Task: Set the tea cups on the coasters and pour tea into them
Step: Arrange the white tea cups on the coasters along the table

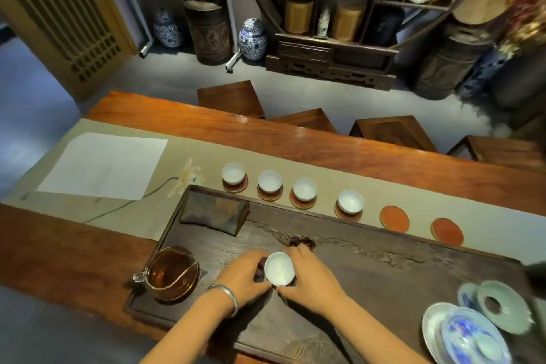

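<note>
Both my hands hold one white tea cup just above the dark wooden tea tray. My left hand grips its left side, and my right hand cups its right side. Several white cups stand on round orange-red coasters along the beige runner, the rightmost of them a cup. To its right lie two bare coasters, a nearer coaster and a farther coaster. A glass pitcher of brown tea sits at the tray's left end.
A folded dark cloth lies at the tray's back left. Blue-and-white porcelain lids and saucers crowd the tray's right end. A white paper sheet and a flower stem lie on the runner. Wooden stools stand behind the table.
</note>
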Demonstrator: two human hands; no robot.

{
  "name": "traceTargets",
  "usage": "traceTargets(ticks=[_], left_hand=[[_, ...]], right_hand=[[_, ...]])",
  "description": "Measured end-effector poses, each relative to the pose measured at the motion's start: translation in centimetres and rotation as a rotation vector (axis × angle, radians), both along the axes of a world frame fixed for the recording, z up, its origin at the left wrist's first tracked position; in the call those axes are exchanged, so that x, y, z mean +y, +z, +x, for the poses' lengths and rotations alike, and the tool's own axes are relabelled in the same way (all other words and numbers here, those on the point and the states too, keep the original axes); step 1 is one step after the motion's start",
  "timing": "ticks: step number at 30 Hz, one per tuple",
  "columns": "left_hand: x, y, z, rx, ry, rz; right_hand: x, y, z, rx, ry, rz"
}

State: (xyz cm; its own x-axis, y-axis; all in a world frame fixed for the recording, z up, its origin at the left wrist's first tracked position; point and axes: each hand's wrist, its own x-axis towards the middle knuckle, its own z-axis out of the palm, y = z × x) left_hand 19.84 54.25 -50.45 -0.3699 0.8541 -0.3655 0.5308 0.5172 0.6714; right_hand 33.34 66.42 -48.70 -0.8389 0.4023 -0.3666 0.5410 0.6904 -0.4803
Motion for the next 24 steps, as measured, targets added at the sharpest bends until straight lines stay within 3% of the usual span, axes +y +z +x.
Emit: traceTargets(ticks=[9,24], left_hand=[[3.4,0.5,-0.5,-0.064,-0.126,0.057],[18.4,5.6,3.4,-0.014,-0.719,0.221]], right_hand=[[1.7,1.6,1.3,0.035,-0.182,-0.016],[7.0,6.9,8.3,0.098,-0.72,0.105]])
